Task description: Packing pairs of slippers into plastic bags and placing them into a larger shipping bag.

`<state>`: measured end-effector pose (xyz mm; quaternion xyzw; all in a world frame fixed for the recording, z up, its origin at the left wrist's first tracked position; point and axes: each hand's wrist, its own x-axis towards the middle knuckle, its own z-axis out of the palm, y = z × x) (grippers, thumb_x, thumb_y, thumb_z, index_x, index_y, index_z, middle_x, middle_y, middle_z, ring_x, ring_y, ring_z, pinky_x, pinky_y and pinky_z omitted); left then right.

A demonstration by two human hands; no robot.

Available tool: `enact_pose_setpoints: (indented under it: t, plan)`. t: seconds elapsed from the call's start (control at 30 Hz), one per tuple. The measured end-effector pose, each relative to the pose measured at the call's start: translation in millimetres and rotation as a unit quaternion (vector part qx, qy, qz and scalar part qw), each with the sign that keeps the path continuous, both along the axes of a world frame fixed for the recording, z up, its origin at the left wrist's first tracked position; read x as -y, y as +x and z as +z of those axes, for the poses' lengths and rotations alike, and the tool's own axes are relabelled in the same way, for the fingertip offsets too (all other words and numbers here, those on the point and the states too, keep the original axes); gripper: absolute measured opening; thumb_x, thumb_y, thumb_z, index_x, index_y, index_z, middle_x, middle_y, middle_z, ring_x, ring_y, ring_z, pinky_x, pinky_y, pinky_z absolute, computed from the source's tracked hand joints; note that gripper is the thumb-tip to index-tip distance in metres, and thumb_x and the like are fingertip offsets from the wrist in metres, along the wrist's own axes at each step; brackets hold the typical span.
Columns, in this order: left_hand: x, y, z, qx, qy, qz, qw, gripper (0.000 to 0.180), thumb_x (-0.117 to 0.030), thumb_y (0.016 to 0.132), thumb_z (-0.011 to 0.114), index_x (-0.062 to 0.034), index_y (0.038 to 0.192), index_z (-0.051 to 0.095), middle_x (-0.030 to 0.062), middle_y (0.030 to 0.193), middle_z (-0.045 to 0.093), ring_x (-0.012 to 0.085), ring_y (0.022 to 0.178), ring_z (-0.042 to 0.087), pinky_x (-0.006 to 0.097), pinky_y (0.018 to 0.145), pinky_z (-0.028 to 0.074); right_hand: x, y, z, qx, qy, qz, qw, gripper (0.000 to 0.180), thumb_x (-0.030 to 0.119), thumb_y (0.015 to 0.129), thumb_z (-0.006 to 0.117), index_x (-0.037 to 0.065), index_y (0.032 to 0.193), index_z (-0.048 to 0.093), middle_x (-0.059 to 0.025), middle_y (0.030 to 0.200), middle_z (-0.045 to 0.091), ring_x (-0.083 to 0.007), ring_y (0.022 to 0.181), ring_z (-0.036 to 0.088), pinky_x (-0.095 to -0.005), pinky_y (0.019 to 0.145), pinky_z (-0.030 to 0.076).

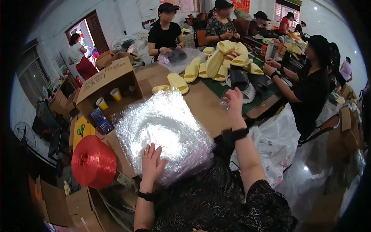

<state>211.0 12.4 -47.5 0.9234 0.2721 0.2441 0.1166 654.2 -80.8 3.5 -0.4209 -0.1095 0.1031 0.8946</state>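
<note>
Left hand (151,161) lies flat, fingers spread, on bag stack (164,131). Right hand (234,101) raised, fingers curled, pinching clear film (225,103).

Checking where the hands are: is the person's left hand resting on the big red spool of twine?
No, the left hand lies flat on the stack of clear plastic bags; the red spool of twine sits apart.

From here I can't make out what my right hand (233,101) pinches; it is a small clear scrap, too blurred to name. My left hand (152,162) presses on the stack of plastic bags (162,127), whose near edge is hidden behind my dark patterned clothing (216,201). The pile hides the table (205,104) beneath it. The faces of the people across are blurred. The cardboard box (106,83) hides the lower parts of two paper cups (109,98).
</note>
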Motion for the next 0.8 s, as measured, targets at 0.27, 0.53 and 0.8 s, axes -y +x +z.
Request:
enact_pose_setpoints:
  t: [0.27, 0.53, 0.8]
  plan:
    - [1.8, -6.6, -4.8, 0.007, -0.005, 0.012, 1.0, 0.057, -0.045, 0.088, 0.065, -0.0115, 0.134, 0.061, 0.0198, 0.153, 0.043, 0.0408, 0.144, 0.034, 0.056, 0.119, 0.019, -16.3, 97.9, -32.3, -0.064, -0.167, 0.047, 0.983, 0.082, 0.03, 0.091, 0.073, 0.014, 0.157, 0.027, -0.0096, 0.128, 0.061, -0.0192, 0.091, 0.058, -0.036, 0.091, 0.048]
    - [3.2, -8.9, -5.8, 0.012, 0.005, 0.026, 1.0, 0.057, -0.046, 0.089, 0.065, -0.0112, 0.133, 0.061, 0.0196, 0.151, 0.045, 0.0401, 0.143, 0.036, 0.055, 0.119, 0.021, -10.5, 58.3, 15.2, 0.146, -0.258, -0.342, 0.892, 0.041, 0.032, 0.095, 0.065, 0.006, 0.126, 0.063, -0.0191, 0.118, 0.062, -0.0291, 0.097, 0.063, -0.0416, 0.086, 0.05]
    - [5.2, -1.7, 1.9, 0.016, 0.016, 0.014, 1.0, 0.054, -0.042, 0.088, 0.068, -0.0113, 0.133, 0.062, 0.0185, 0.151, 0.045, 0.0404, 0.142, 0.036, 0.055, 0.118, 0.022, 16.4, 2.8, 82.6, 0.334, -0.159, -0.333, 0.867, 0.015, 0.021, 0.095, 0.066, 0.006, 0.098, 0.067, -0.0055, 0.093, 0.06, -0.0188, 0.077, 0.057, -0.0328, 0.077, 0.048]
